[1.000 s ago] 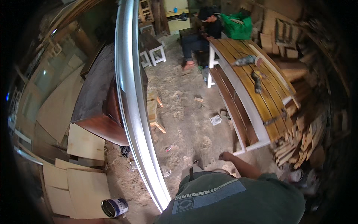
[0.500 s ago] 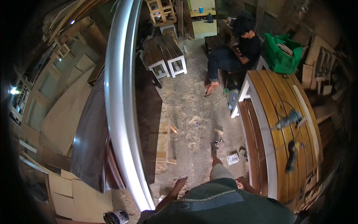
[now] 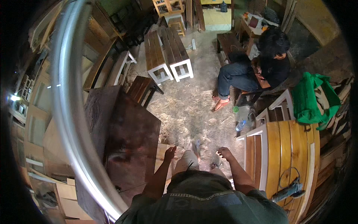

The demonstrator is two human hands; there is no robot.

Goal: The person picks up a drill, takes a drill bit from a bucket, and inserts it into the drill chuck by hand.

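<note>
My left hand point(image 3: 170, 153) hangs in front of my left thigh, fingers held together. Whether anything small is in it, I cannot make out. It is nearest to a pale wooden piece point(image 3: 161, 150) on the floor and the dark brown tabletop point(image 3: 136, 140) on the left. My right hand point(image 3: 225, 153) is raised over the floor, fingers bent and apart, with nothing seen in it. To its right stands a varnished slatted table point(image 3: 284, 153) with a corded power tool point(image 3: 288, 192) lying on it.
A silver metal post point(image 3: 67, 112) rises at the left. Ahead are two slatted benches point(image 3: 175, 48) with white legs. A seated person point(image 3: 274, 67) is at the far right, near a green bag point(image 3: 311, 99) and a plastic bottle point(image 3: 240, 126). Shavings cover the floor point(image 3: 194, 100).
My view has shifted: the post is farther left, and the person and green bag appear farther right and lower. Both hands are now higher in view, with the forearms showing.
</note>
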